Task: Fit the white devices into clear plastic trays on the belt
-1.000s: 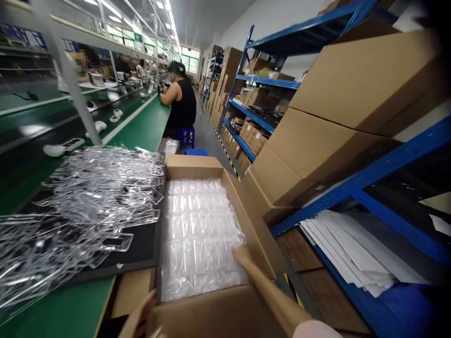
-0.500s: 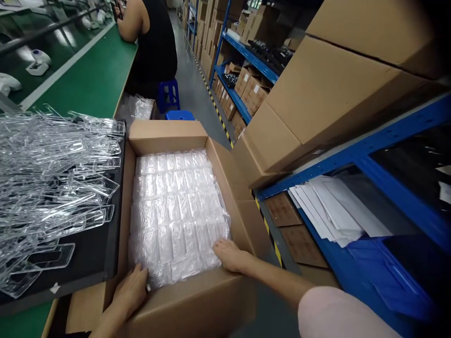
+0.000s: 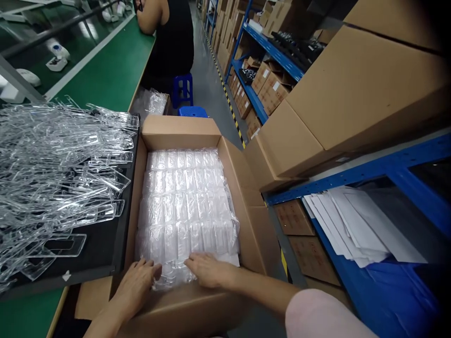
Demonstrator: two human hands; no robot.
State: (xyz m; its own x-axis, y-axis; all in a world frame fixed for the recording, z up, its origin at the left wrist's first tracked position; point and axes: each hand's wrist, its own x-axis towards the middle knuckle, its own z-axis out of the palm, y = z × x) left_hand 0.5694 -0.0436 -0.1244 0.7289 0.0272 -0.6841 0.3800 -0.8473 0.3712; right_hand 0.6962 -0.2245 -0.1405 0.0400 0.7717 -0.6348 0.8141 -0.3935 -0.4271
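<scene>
A cardboard box (image 3: 243,211) holds neat rows of small clear plastic-wrapped packs (image 3: 188,206). At the near left corner of the packs is my left hand (image 3: 139,284), its fingers slightly bent and apart, fingertips by the plastic. My right hand (image 3: 209,270) lies across the nearest row, fingers extended on the clear wrapping, with the fingertips toward the left. Neither hand visibly lifts anything. To the left of the box, a black tray (image 3: 105,246) carries a heap of clear plastic frames (image 3: 66,173).
A green workbench (image 3: 112,61) stretches away on the left, where a person in black sits. Blue stools (image 3: 192,111) stand behind the box. On the right, a blue shelf (image 3: 355,173) bears large cartons (image 3: 338,94), with white papers (image 3: 352,225) below.
My right hand has moved left from the box's right side onto the middle of the nearest row. My left hand has shifted slightly upward along the corner. The view has shifted a little.
</scene>
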